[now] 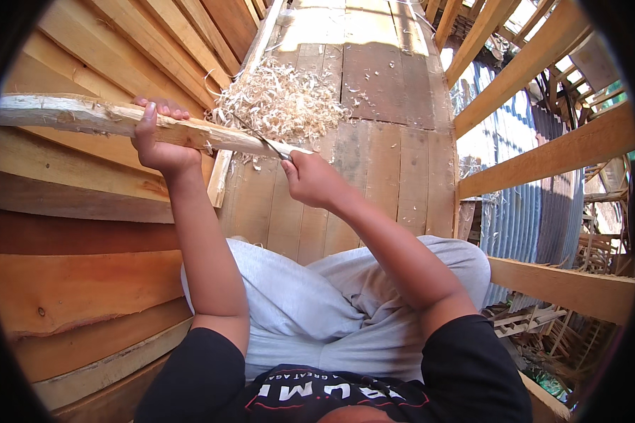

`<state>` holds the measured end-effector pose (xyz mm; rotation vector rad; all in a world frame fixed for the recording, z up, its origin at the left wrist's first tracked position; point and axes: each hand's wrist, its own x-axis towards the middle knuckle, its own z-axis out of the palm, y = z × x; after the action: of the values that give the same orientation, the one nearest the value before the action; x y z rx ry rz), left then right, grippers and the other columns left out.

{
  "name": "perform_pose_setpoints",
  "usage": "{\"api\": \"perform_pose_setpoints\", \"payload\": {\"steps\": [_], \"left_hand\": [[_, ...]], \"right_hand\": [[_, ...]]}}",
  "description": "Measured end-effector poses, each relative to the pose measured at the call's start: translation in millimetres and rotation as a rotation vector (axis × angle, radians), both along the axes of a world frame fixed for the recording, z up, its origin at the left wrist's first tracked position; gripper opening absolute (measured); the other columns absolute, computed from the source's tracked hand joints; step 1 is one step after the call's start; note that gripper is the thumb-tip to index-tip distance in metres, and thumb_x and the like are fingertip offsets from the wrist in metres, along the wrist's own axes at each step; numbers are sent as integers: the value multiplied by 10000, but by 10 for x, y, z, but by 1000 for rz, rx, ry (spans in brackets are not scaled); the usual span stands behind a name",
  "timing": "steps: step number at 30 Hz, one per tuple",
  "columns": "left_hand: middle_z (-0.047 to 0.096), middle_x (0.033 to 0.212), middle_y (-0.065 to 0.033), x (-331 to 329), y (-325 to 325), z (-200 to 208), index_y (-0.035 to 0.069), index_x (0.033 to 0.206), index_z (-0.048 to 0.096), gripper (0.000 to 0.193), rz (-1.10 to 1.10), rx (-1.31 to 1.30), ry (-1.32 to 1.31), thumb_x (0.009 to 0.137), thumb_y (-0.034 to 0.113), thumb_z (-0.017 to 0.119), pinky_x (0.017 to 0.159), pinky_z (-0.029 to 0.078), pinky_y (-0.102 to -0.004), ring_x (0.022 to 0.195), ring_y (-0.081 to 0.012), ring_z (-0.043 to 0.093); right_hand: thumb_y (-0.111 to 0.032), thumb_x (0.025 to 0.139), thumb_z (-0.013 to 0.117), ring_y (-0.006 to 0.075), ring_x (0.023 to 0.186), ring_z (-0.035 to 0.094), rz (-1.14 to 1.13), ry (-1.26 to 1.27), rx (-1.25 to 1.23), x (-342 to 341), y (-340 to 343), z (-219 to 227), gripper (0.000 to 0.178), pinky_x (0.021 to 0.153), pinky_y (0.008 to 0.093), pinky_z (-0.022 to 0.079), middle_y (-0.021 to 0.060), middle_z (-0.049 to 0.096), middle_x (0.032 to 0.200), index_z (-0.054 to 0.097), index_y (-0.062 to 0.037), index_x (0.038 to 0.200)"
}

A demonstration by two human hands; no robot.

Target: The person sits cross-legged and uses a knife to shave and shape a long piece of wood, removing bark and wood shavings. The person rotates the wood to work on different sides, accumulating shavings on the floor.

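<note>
A long, pale, roughly peeled wooden stick (70, 114) runs from the far left to the middle, tilted down toward its right end. My left hand (164, 141) is wrapped round the stick near its middle, with the thumb up along the near side. Close to the right end, my right hand (310, 180) is closed on a knife, whose thin dark blade (263, 139) lies slantwise across the stick. The knife's handle is hidden inside my fist. Beyond the stick, a heap of curled wood shavings (282, 102) lies on the plank floor (381, 176).
A wall of overlapping boards (85, 289) stands close on my left. On the right runs a wooden railing (550, 158), with corrugated metal sheets (511, 218) and piled wood scraps beyond it. My crossed legs in grey trousers (282, 282) rest on the floor.
</note>
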<state>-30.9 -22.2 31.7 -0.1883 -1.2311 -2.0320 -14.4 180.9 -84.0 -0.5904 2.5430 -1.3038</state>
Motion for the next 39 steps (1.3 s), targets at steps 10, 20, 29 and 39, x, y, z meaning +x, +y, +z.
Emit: {"api": "perform_pose_setpoints", "payload": {"steps": [10,20,29,39], "left_hand": [[464,695,-30,-11,81,-21,66,951,485,232,159,71,-24,771,157,599,565,455,-294,593,-141,485],[522,685,-58,50,647,131,9,955,504,255,141,-88,22,750,93,629,603,495,-306,562,-168,560],[497,670,-44,101,568,108,26,942,507,234,180,-76,10,752,98,622,578,480,-290,570,-159,543],[486,665,-35,95,413,107,65,915,495,205,219,-13,-26,757,130,607,563,472,-281,553,-139,498]], "right_hand": [[-258,950,487,434,791,642,-73,12,70,154,12,158,317,741,524,499,260,651,819,601,35,913],[-229,952,449,446,944,628,-67,-232,289,-113,484,-747,346,831,508,487,309,644,949,631,65,950],[-231,971,443,441,823,625,-45,-149,-32,-13,104,351,370,738,496,483,310,622,821,609,67,827],[-253,954,473,441,834,626,-136,-66,164,21,117,-115,343,750,512,490,277,645,866,617,51,888]]}}
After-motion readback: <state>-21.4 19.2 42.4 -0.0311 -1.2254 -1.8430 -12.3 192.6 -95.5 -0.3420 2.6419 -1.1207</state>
